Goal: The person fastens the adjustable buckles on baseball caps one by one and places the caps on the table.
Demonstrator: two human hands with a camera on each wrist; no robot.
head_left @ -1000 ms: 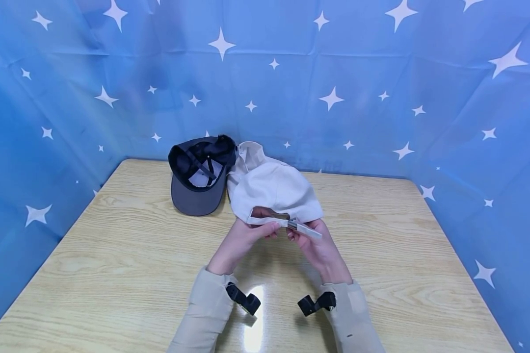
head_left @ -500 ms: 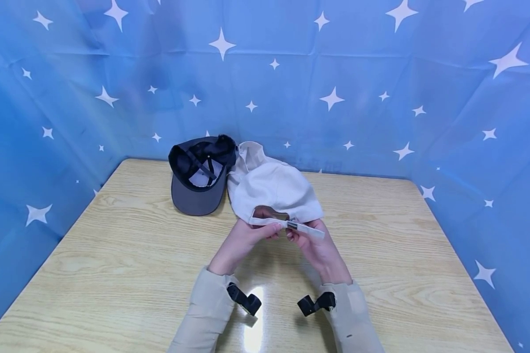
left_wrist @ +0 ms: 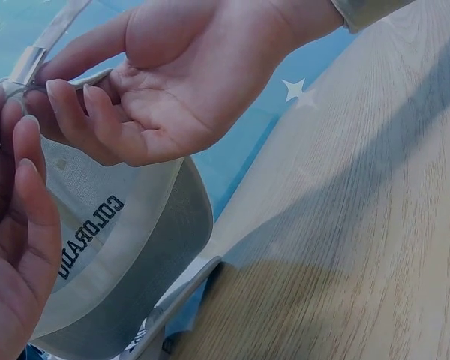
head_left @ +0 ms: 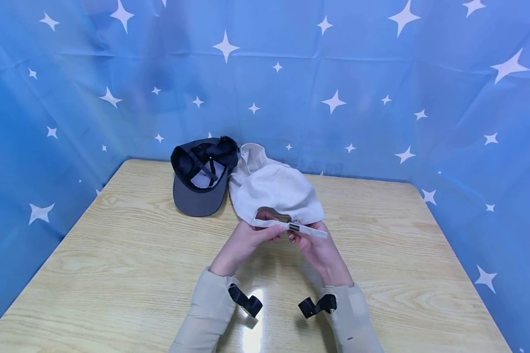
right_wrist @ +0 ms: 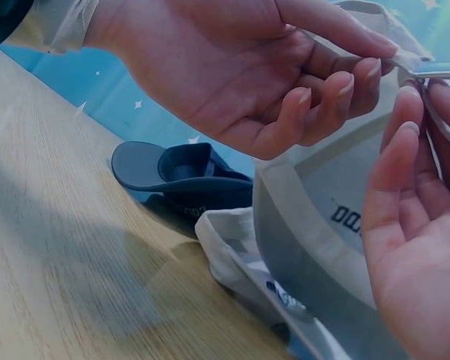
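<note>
Both hands hold a white baseball cap (head_left: 282, 191) by its back strap, with the opening above the strap facing me. My left hand (head_left: 249, 240) pinches the strap left of a small metal buckle (head_left: 294, 227), thumb on top. Right of the buckle, my right hand (head_left: 318, 250) has its fingers at the strap, whose loose tail (head_left: 315, 232) sticks out rightward. In the left wrist view, the fingertips of both hands meet close to the buckle (left_wrist: 28, 66). Dark lettering (left_wrist: 91, 236) shows inside the cap. The cap's front is hidden in the head view.
A dark cap (head_left: 198, 200) lies upside down at the back left of the wooden table (head_left: 115, 264), brim towards me. Another pale cap (head_left: 252, 154) stands between it and the held cap, partly covered. A blue star-patterned cloth (head_left: 265, 83) hangs behind and at both sides.
The strap's loose tail has swung slightly up and to the right. Both hands keep their grip in nearly the same place; the whole view has shifted slightly.
</note>
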